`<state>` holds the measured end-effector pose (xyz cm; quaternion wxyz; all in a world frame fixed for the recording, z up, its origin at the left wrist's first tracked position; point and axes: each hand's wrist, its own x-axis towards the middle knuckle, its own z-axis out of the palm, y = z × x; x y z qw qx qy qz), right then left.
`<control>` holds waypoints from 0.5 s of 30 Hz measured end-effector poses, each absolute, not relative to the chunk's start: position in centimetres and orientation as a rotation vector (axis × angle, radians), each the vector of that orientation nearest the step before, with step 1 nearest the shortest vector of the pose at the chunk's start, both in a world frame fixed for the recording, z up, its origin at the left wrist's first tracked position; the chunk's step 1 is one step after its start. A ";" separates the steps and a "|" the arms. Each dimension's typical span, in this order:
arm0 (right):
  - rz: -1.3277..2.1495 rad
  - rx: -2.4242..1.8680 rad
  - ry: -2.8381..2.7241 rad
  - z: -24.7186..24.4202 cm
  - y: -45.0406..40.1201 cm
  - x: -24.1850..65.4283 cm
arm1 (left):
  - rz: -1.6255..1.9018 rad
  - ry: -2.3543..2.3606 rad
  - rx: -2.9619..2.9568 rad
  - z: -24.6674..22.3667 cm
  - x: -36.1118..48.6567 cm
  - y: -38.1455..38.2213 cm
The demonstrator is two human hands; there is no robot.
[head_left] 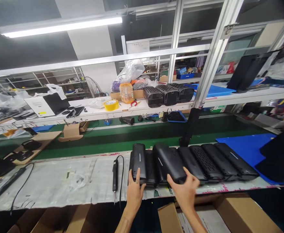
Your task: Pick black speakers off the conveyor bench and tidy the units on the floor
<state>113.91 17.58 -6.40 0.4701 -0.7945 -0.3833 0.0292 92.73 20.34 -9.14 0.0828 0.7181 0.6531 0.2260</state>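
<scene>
Black plastic casings stand side by side in a row along the bench front. My left hand (134,193) is at the near end of the leftmost black casing (139,161), two fingers on its top and left edge and the thumb at its right. My right hand (186,192) spans the near end of another black casing (173,163), thumb on its left and fingers on its right. To the right, a black casing with slotted vents (206,161) lies among plain ones. The palms hide part of the near ends.
An electric screwdriver (115,176) with a cable lies left of the row. Open cardboard boxes (246,210) stand below the bench edge. A blue sheet (244,147) is at right. Behind runs a green conveyor belt (95,140); the shelf above holds yellow tape (111,105) and vented casings (169,96).
</scene>
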 end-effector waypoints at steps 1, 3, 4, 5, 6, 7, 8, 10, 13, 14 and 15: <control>0.103 -1.978 -0.956 -6.5 19.6 112.6 | 0.679 1.954 2.132 -9.4 92.5 20.3; 0.216 -2.088 -0.960 -6.8 22.3 110.1 | 0.688 1.959 2.109 -9.8 92.3 20.5; 0.288 -2.157 -0.953 -6.9 22.9 109.1 | 0.691 1.954 2.102 -10.0 92.3 20.5; 0.364 -2.223 -0.955 -7.0 23.2 108.2 | 0.691 1.944 2.097 -10.1 92.2 20.7; 0.430 -2.279 -0.972 -7.1 23.3 107.6 | 0.690 1.930 2.096 -10.2 92.1 20.8; 0.480 -2.327 -1.002 -7.0 23.2 107.1 | 0.688 1.913 2.098 -10.2 92.0 21.0; 0.516 -2.362 -1.046 -6.9 23.0 106.8 | 0.684 1.893 2.103 -10.3 91.8 21.2; 0.554 -2.410 -1.130 -6.4 22.5 106.7 | 0.679 1.845 2.122 -10.2 91.4 21.6; 0.610 -2.438 -1.200 -5.5 22.1 107.3 | 0.691 1.789 2.158 -10.2 90.6 22.5; 0.627 -2.436 -1.215 -5.2 22.2 107.5 | 0.701 1.782 2.170 -10.1 90.4 22.8; 0.643 -2.430 -1.225 -5.0 22.3 107.7 | 0.715 1.790 2.178 -10.0 90.1 23.1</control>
